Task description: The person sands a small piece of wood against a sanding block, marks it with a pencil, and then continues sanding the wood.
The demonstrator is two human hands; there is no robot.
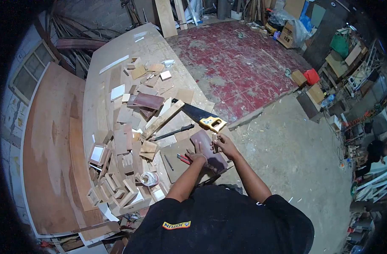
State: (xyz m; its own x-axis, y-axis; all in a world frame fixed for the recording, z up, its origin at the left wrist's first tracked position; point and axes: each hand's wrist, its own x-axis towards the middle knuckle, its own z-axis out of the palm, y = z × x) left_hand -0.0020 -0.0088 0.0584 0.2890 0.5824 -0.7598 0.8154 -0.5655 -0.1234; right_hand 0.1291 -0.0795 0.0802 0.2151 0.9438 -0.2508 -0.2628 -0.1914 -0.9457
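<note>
A dark reddish-brown board (205,143) lies near the bench's front right edge. My left hand (197,155) rests on its left side with the fingers spread. At the board's right side my right hand (225,146) has its fingers closed around a small wooden piece (214,137). Just beyond that hand is a handsaw (200,115) with a yellow handle. A red-handled tool (183,158) lies beside my left hand, and a dark pencil-like stick (168,162) is farther left. A long black tool (174,131) lies next to a wooden strip (164,120).
Wood offcuts and small wooden frames (117,186) cover much of the workbench (101,91). A white tub (149,178) stands near its front. Another person (374,152) is at the far right. A red-tiled floor (240,63) lies beyond the bench.
</note>
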